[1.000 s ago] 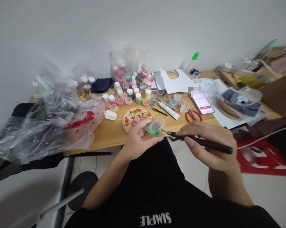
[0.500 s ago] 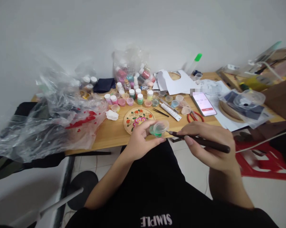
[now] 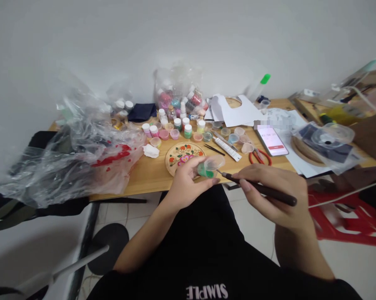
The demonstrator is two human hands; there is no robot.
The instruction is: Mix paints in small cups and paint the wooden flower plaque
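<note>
My left hand (image 3: 184, 185) is closed around a small clear cup with green contents (image 3: 207, 167), tilted toward the right. My right hand (image 3: 274, 193) grips a dark-handled tool (image 3: 263, 189) like a pen, its thin metal tip reaching to the cup's mouth. Both hands hover just off the front edge of the wooden table (image 3: 150, 177), above my black-clad lap. Right behind the cup lies a round wooden disc with a flower pattern in red, pink and green (image 3: 181, 153).
Rows of small pots and jars (image 3: 175, 127), a white tube (image 3: 228, 148), red-handled pliers (image 3: 259, 156) and a lit phone (image 3: 271, 139) lie behind the disc. Crumpled plastic bags (image 3: 75, 158) cover the table's left end. Papers and a spool (image 3: 324, 139) sit right; a red stool (image 3: 347, 212) stands below.
The view has shifted slightly, so the table sits a little lower and to the right in the picture. My hands keep the same grip, the tool tip staying at the cup.
</note>
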